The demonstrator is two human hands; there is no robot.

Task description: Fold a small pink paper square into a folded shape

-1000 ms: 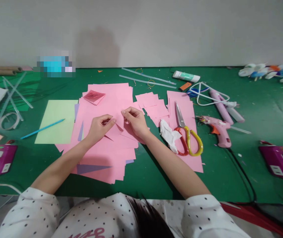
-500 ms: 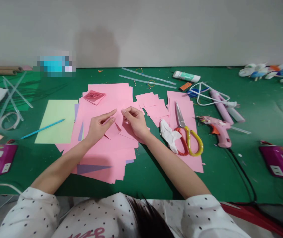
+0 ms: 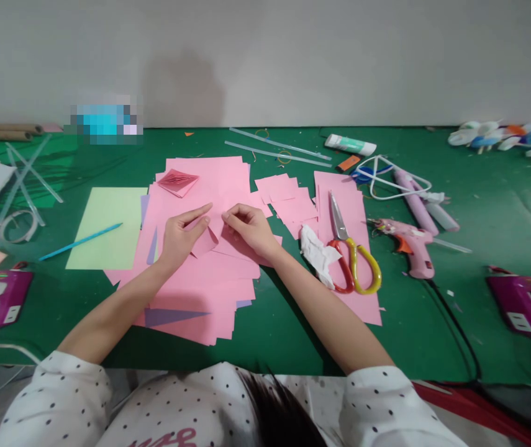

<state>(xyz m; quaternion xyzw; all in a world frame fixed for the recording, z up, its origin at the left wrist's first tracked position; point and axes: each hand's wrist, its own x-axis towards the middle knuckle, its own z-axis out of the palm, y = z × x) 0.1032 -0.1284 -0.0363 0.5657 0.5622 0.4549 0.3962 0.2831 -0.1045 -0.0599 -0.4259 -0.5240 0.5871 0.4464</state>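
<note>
Paper piece (image 3: 206, 243), small, pink and creased, is pinched by the left hand (image 3: 180, 238) over a broad pink paper stack (image 3: 228, 292). At its two o'clock, the right hand (image 3: 252, 230) has thumb and fingertips together, whether on paper I cannot tell; red-and-yellow-handled metal scissors (image 3: 342, 234) lie at three o'clock.

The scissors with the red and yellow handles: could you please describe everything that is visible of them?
The silvery metal scissors with one red and one yellow loop handle have a long, tapering blade end and glossy handles, perhaps plastic-coated. They lie on pink paper sheets, to the right of the person's right hand, blades apparently closed, tip pointing away from the person. A crumpled white tissue-like piece partly covers the red handle.
</note>
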